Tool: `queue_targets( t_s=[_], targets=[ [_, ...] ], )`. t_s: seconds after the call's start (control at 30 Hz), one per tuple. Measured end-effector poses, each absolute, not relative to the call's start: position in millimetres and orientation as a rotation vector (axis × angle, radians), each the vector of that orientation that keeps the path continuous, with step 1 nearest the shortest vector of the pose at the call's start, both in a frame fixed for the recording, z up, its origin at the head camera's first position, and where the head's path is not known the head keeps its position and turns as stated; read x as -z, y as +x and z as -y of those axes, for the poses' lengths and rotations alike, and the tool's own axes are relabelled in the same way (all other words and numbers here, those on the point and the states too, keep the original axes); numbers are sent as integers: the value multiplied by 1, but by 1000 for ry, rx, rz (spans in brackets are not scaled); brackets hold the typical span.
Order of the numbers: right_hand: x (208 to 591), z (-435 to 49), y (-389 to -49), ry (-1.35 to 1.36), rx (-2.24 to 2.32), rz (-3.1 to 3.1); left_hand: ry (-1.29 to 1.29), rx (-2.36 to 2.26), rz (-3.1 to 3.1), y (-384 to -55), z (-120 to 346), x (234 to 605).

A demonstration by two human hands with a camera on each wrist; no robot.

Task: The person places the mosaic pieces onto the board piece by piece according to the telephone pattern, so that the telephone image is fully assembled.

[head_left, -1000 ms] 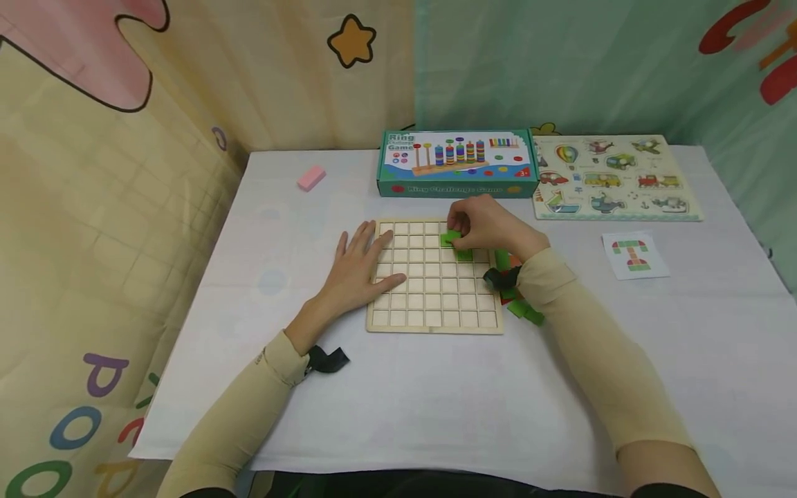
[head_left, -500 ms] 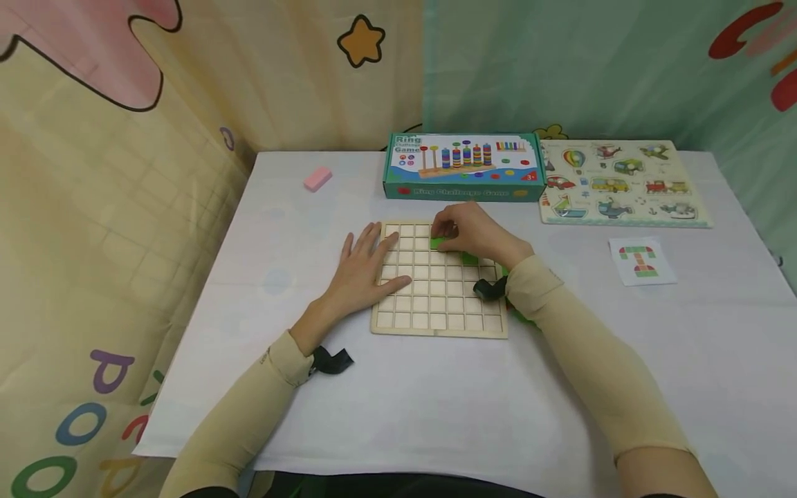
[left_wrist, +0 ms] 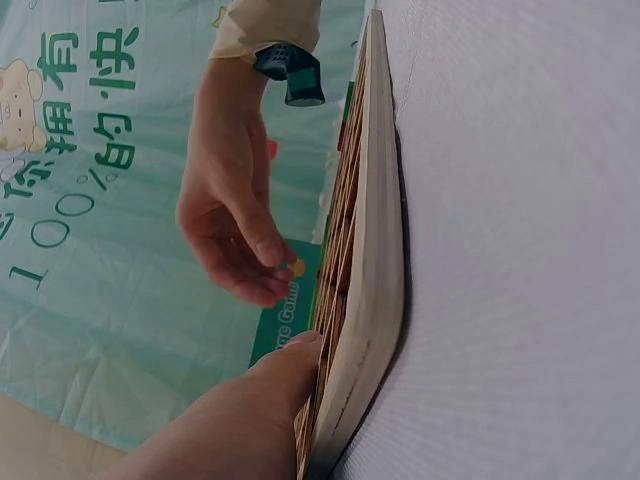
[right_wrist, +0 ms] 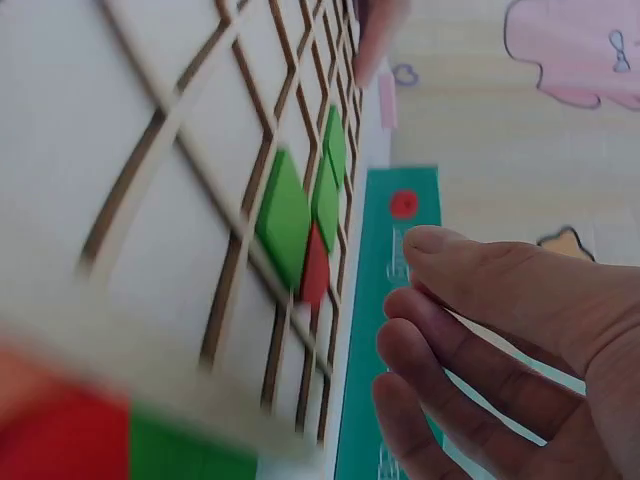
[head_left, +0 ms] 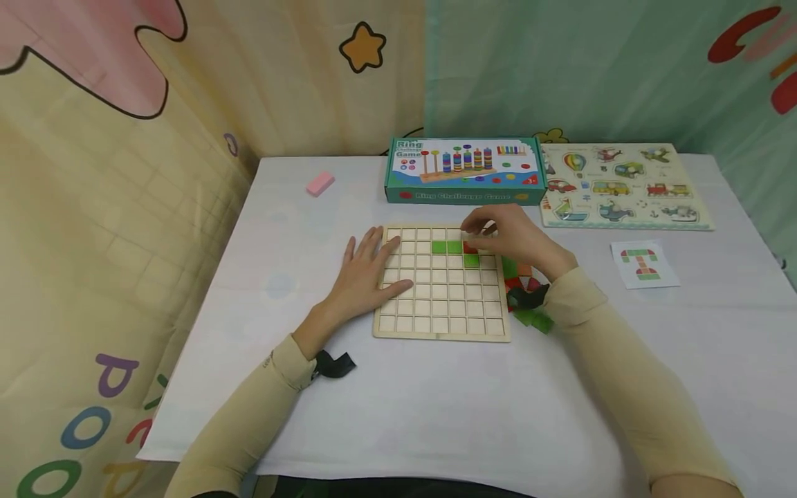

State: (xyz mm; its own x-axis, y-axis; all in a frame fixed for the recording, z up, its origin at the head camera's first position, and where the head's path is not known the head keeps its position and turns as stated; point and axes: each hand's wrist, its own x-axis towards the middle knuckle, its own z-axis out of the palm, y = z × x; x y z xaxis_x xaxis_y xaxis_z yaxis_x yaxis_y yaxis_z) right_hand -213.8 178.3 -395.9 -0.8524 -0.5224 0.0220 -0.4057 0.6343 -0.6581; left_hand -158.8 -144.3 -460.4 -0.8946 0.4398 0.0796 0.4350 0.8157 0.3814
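Observation:
A wooden grid board (head_left: 440, 304) lies on the table. My left hand (head_left: 360, 273) rests on its left side, fingers straight and spread; in the left wrist view the thumb (left_wrist: 285, 375) lies over the board's edge. Two green square tiles (head_left: 447, 247) sit side by side in one row, with a red piece (right_wrist: 315, 268) beside them and another green tile (right_wrist: 284, 222) in the row nearer me. My right hand (head_left: 517, 238) hovers over the red piece. In the right wrist view its fingers are loosely bent, apart from the tiles, with nothing between them.
Loose red, green and orange pieces (head_left: 532, 318) lie at the board's right edge, partly under the wrist strap. A pattern card (head_left: 645, 264) is further right. Behind stand a Ring Challenge Game box (head_left: 465, 169) and a picture puzzle board (head_left: 625, 185). A pink block (head_left: 320, 184) lies back left.
My right hand first held a green tile, moved left with it over the board, and has now left it, shifting right. Two green tiles and the red piece show in that row. The left hand stays.

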Motion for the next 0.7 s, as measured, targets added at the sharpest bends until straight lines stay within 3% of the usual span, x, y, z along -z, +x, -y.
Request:
queue_targets(
  t_s=[0.3,0.7],
  targets=[
    [399,-229,-194,-594,898,-2688,724,-608,-2982,-157,146,461],
    [403,-241,-192,-536,787,-2699,720,-621,-2985,-162,144,461]
  ],
)
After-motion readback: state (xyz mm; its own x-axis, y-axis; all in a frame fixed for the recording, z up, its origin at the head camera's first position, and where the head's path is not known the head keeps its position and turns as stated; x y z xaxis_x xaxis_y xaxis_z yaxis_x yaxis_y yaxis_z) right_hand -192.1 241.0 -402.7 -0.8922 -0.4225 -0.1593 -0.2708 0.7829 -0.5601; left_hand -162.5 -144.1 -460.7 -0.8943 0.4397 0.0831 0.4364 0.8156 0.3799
